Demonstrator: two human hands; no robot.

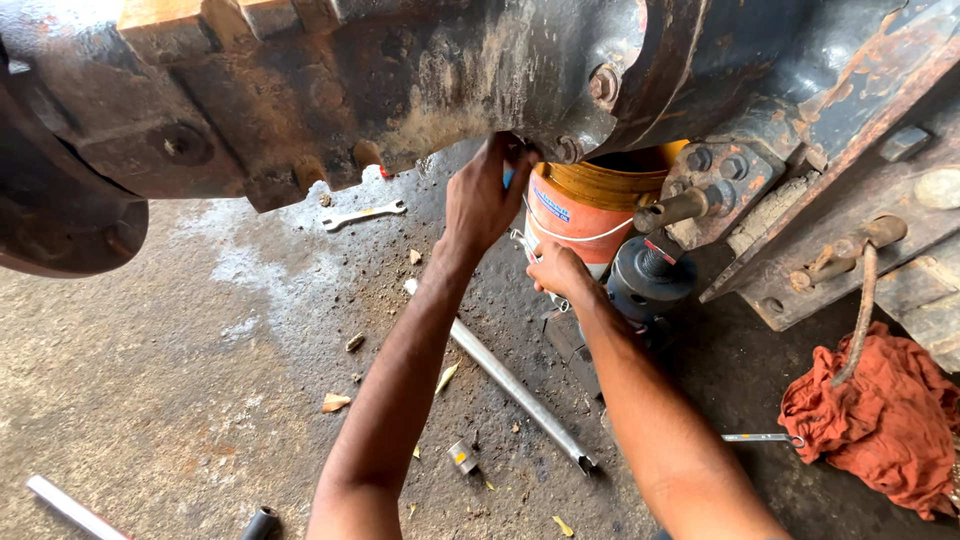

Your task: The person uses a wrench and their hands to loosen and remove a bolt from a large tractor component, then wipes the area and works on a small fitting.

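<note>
My left hand [485,195] is raised against the underside of a large rusty, grease-blackened cast-metal machine housing [400,80], its fingers curled up round a bolt area at the housing's lower edge; I cannot tell what, if anything, they grip. My right hand [558,270] is lower, clenched round a small metal tool [522,243] just beside an orange plastic bucket with a white band [585,205] that stands on the dirty concrete floor [200,380] under the housing. A black cylindrical jack [650,280] stands next to the bucket, by my right forearm. On the floor between my forearms lies a long steel pipe handle [515,385]; a silver spanner [362,214] lies farther off to the left, and a crumpled orange-red rag [880,420] lies near the floor's right edge.
</note>
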